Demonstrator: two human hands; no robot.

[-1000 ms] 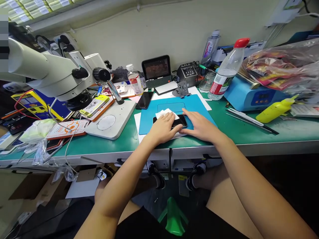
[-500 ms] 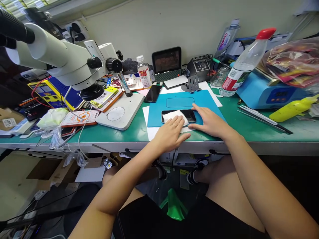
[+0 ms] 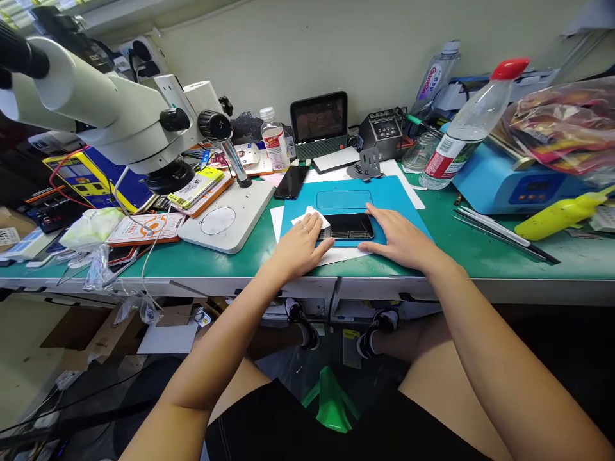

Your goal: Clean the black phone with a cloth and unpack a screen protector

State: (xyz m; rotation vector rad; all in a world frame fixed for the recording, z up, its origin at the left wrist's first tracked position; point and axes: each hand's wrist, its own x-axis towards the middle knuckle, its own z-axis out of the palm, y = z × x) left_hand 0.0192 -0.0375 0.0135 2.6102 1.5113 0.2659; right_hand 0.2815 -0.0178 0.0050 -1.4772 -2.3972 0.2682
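My left hand lies palm down with its fingers pressed on a folded white wipe, at the left end of a black phone. The thumb points right, along the phone's near edge. My right hand holds the phone's right end, index fingertip at the far corner and thumb at the near one. The phone lies lengthwise on a blue mat with a phone-shaped outline just behind it. White paper shows under the mat's near edge.
A microscope and its white base stand left. Another dark phone lies behind the mat, near a metal stand. To the right are a red-capped bottle, tweezers and a yellow squeeze bottle.
My left hand has slid the wipe leftward over the phone to its left end, uncovering the middle of the phone. My right hand stays at the right end. The view has shifted slightly.
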